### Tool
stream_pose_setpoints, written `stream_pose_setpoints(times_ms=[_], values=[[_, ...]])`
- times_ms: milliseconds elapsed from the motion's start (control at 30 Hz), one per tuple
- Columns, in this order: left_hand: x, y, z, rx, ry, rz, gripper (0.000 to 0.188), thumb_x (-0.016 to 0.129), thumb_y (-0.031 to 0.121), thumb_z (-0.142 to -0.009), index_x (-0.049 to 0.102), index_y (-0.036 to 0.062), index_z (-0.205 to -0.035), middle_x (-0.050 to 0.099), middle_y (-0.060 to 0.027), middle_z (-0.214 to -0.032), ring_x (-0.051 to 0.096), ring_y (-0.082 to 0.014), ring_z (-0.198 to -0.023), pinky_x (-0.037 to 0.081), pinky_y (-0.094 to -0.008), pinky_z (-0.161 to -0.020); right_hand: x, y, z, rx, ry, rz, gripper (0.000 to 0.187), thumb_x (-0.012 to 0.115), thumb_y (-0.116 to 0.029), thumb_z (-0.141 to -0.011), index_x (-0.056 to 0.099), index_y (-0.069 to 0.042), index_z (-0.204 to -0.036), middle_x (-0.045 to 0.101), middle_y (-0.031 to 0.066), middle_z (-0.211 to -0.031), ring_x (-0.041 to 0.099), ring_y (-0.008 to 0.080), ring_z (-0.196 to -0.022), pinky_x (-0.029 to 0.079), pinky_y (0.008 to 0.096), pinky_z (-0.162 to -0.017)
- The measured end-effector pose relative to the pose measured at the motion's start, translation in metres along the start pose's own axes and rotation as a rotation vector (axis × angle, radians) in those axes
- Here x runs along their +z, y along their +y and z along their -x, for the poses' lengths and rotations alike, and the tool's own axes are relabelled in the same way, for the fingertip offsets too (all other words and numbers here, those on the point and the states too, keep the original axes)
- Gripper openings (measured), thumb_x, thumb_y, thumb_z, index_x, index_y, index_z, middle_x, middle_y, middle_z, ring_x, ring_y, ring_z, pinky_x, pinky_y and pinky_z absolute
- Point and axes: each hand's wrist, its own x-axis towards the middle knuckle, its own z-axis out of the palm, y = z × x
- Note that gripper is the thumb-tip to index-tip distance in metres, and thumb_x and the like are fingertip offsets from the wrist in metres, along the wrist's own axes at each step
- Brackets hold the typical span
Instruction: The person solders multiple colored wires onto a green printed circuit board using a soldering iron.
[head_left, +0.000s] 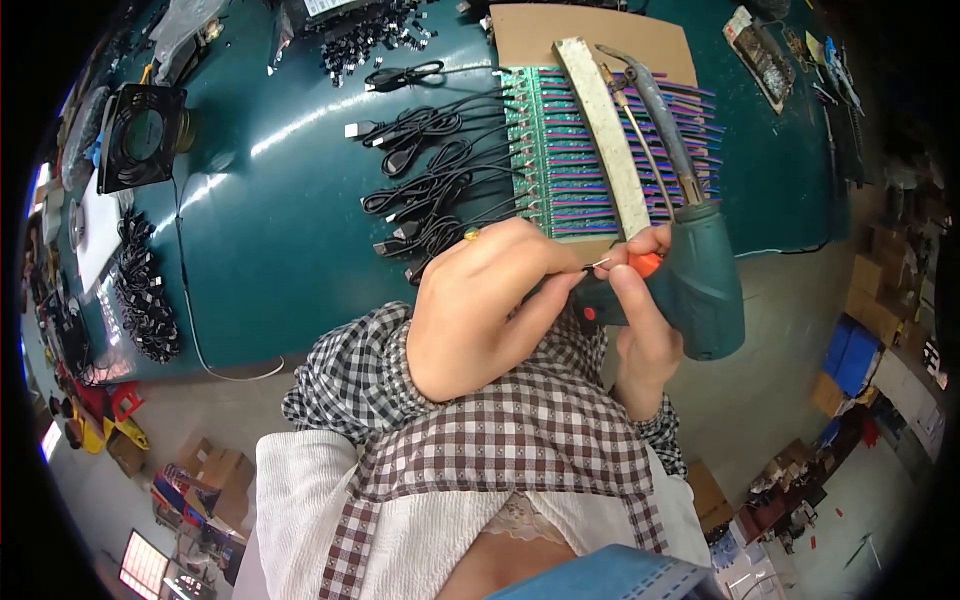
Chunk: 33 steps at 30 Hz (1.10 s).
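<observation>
My left hand (490,300) is closed, its thumb and forefinger pinching the thin end of a wire (600,263). My right hand (645,330) is wrapped about a dark green soldering gun (712,290) with an orange trigger (645,264); its fingertips meet those of my left hand at the wire. From the gun, a long grey barrel and a thin feed tube point away over a green circuit board panel (545,150). Black USB cables (430,180) lie along the panel's left side, and purple-blue wires (690,150) run across its right. The gun's handle is partly hidden.
A pale bar (605,140) lies across the wires, on a brown board (600,30). At the left stand a black fan (143,138) and a bundle of cables (148,290). More cable ends (375,40) are piled at the back. A worn tray (758,60) sits at the far right.
</observation>
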Motion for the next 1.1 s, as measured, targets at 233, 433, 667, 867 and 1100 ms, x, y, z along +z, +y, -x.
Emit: stream_pose_setpoints(times_ms=[233,433,667,867,1100], values=[[0.000,-0.006,0.005,0.139,-0.110,-0.112,0.020,0.070,-0.007,-0.071,0.064,0.0017,-0.087,0.064,-0.0097,-0.081,0.062,-0.0246,-0.069,0.048,-0.0324,-0.059,-0.005,0.011,0.003,-0.022,0.044,-0.084,0.028,0.060,0.008,-0.086,0.051,0.001,-0.111,0.057,0.0082,-0.099,0.063,0.0158,-0.085,0.052,0.0284,-0.078],[0.001,-0.010,0.004,0.126,-0.133,-0.050,0.020,0.070,-0.007,-0.071,0.065,0.0013,-0.088,0.065,-0.0097,-0.081,0.062,-0.0244,-0.070,0.049,-0.0324,-0.060,-0.008,0.005,0.008,-0.003,-0.039,0.026,0.031,0.058,0.008,-0.084,0.050,0.001,-0.113,0.056,0.0092,-0.099,0.061,0.0174,-0.084,0.051,0.0304,-0.078],[-0.007,-0.002,0.010,0.025,-0.114,0.005,0.021,0.071,-0.008,-0.069,0.066,-0.0002,-0.087,0.064,-0.0097,-0.079,0.061,-0.0213,-0.067,0.047,-0.0302,-0.058,-0.003,0.007,0.014,0.115,0.077,-0.165,0.028,0.060,0.006,-0.087,0.049,-0.001,-0.111,0.058,0.0068,-0.095,0.062,0.0146,-0.085,0.051,0.0277,-0.079],[-0.003,-0.011,0.012,0.005,-0.046,-0.020,0.019,0.069,-0.010,-0.069,0.066,-0.0009,-0.085,0.062,-0.0092,-0.075,0.058,-0.0196,-0.065,0.046,-0.0290,-0.057,-0.012,0.011,0.022,0.074,-0.053,0.152,0.043,0.059,0.014,-0.077,0.047,0.000,-0.116,0.052,0.0096,-0.098,0.057,0.0189,-0.083,0.050,0.0327,-0.075],[-0.001,-0.033,-0.001,-0.159,-0.020,-0.132,0.013,0.068,-0.005,-0.073,0.064,0.0027,-0.082,0.056,-0.0037,-0.072,0.054,-0.0115,-0.061,0.044,-0.0236,-0.055,-0.041,0.022,0.048,0.047,0.079,-0.034,0.038,0.059,-0.002,-0.084,0.045,0.000,-0.120,0.053,0.0115,-0.100,0.058,0.0234,-0.081,0.051,0.0351,-0.071]])
